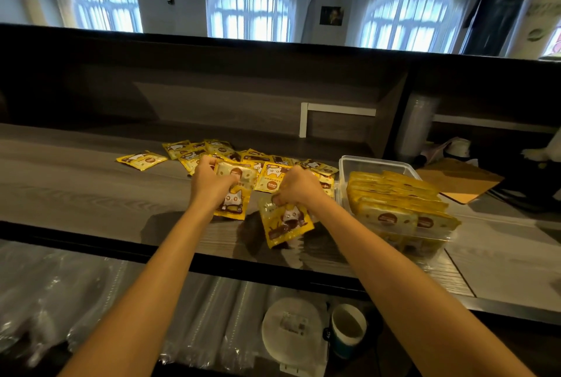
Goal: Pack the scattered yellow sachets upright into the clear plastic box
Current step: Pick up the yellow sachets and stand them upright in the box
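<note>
Forearms point(158, 270), nearest the viewer, reach forward over the wood-grain counter point(91, 182), with the left hand point(212, 182) and right hand point(299, 187) well apart. The clear plastic box point(376, 162) stands on the counter to the right. It is nearly filled by a row of packed sachets point(397, 209) standing on edge, faces toward the viewer and long axes across the box. Free space shows only at the far end. Scattered sachets point(273, 176) lie flat and overlapping beyond the hands, pointing every way. The right hand pinches the hanging sachet point(287, 223) by its top edge, long axis toward the viewer and tilted right, probably for an upright drop into the box. The left hand curls on a second sachet point(233, 203), cat print facing up; whether it is lifted cannot be told.
</note>
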